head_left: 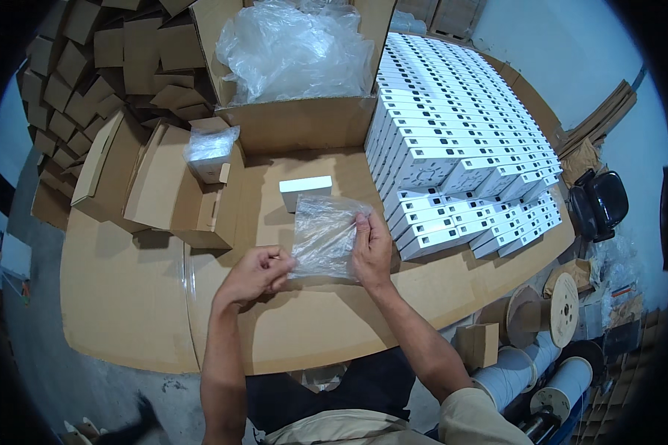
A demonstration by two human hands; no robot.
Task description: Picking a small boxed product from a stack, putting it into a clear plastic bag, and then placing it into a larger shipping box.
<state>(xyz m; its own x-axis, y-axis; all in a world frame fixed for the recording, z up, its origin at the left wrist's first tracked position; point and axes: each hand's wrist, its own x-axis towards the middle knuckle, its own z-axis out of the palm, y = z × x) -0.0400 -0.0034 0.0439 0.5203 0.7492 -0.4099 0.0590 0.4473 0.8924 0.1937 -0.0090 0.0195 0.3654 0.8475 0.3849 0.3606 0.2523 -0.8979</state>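
Note:
Both of my hands hold one clear plastic bag (323, 236) above the cardboard-covered table (126, 297). My left hand (256, 272) pinches the bag's lower left corner. My right hand (372, 248) grips its right edge, fingers curled over the film. Just beyond the bag a small white box (305, 190) lies on the table, apart from both hands.
A large stack of white boxes (460, 148) fills the right side of the table. An open carton with crumpled plastic film (293, 52) stands at the back. A small open brown carton holding a bagged white box (210, 148) sits left. Folded cartons (96, 67) pile far left; spools (564, 297) stand right.

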